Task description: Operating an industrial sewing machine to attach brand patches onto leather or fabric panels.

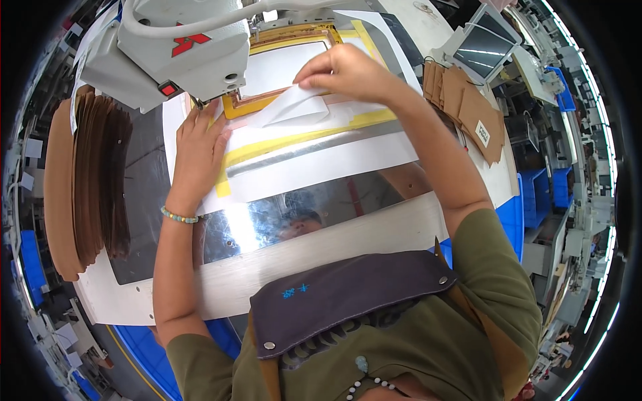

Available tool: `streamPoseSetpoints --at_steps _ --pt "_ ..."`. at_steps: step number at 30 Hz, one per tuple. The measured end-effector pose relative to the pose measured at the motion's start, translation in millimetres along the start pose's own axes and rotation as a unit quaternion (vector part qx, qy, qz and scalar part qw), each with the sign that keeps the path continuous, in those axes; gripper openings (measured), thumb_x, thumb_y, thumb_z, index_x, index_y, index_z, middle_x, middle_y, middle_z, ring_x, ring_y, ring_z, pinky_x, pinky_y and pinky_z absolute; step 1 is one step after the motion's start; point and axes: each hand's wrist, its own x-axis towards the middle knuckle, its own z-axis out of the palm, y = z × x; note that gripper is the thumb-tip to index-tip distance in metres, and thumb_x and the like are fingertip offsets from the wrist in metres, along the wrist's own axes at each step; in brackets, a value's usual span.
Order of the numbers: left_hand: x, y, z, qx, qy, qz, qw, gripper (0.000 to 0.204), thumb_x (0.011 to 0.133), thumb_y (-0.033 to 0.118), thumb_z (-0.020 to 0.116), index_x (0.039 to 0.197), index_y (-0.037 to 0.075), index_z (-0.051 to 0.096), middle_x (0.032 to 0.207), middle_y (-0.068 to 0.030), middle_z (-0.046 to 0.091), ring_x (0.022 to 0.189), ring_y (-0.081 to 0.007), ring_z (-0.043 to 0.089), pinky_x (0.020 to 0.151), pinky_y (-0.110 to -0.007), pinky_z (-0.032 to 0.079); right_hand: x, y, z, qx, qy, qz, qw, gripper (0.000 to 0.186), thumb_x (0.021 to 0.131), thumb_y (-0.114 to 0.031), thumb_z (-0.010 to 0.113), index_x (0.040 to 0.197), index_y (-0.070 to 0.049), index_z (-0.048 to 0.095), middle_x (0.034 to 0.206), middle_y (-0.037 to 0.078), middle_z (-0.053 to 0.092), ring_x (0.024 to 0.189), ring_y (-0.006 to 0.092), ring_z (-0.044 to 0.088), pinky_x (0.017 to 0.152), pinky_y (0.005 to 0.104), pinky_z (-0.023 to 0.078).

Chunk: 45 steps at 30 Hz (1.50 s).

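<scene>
Between the thumb and fingers of my right hand (351, 73) is the raised edge of a thin white sheet (294, 109), which folds over and looks like paper or backing. It lifts off the front side of a yellow frame (235, 107) with a brown inner border and a white middle. My left hand (199, 150) lies flat, fingers stretched, at the frame's left front corner, close to the needle area of a white sewing machine head (187, 53). Under both hands spreads a white board (321, 167) with yellow tape strips along it.
A stack of brown pieces (83, 180) stands at the left. More brown pieces (468, 107) lie at the right, near a tilted screen (483, 40). A shiny metal plate (267, 230) covers the near worktop. Blue bins (535, 194) stand beyond the right edge.
</scene>
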Motion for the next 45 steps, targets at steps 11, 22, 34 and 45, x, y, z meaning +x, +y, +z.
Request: streamPoseSetpoints --at_steps 11,22,34,45 --pt "-0.6 1.5 1.6 0.047 -0.042 0.006 0.998 0.049 0.110 0.030 0.053 0.152 0.004 0.059 0.169 -0.0180 0.045 0.153 -0.0438 0.038 0.127 -0.051 0.026 34.8 28.9 -1.3 -0.046 0.059 0.119 0.990 0.021 0.100 -0.016 0.069 0.111 -0.005 0.083 0.094 0.006 0.083 0.084 0.0147 0.073 0.082 0.0302 0.058" --pt "2.0 -4.7 1.9 0.040 -0.052 0.005 0.998 0.048 0.112 0.028 0.050 0.153 0.003 0.057 0.170 -0.0168 0.043 0.156 -0.0404 0.036 0.128 -0.051 0.024 21.2 47.7 -1.3 -0.025 -0.088 0.028 0.995 0.025 0.098 -0.026 0.079 0.112 -0.005 0.082 0.102 0.008 0.080 0.096 0.0162 0.072 0.088 0.0310 0.055" --pt "8.7 0.7 -9.6 0.089 -0.070 0.030 0.993 0.058 0.111 0.036 0.051 0.156 0.000 0.052 0.166 -0.0224 0.045 0.151 -0.0433 0.039 0.129 -0.054 0.020 47.1 43.5 -9.1 -0.079 -0.099 0.061 0.990 0.024 0.098 -0.019 0.078 0.118 -0.007 0.082 0.102 0.007 0.080 0.093 0.0132 0.071 0.085 0.0294 0.055" --pt "5.6 -2.4 -3.4 0.010 -0.059 0.024 0.998 0.055 0.109 0.037 0.057 0.152 0.004 0.059 0.165 -0.0222 0.047 0.157 -0.0388 0.036 0.132 -0.053 0.016 64.6 22.4 48.1 0.084 -0.031 0.078 0.993 0.015 0.092 -0.015 0.080 0.102 -0.004 0.082 0.086 0.005 0.078 0.079 0.0124 0.070 0.074 0.0292 0.055"
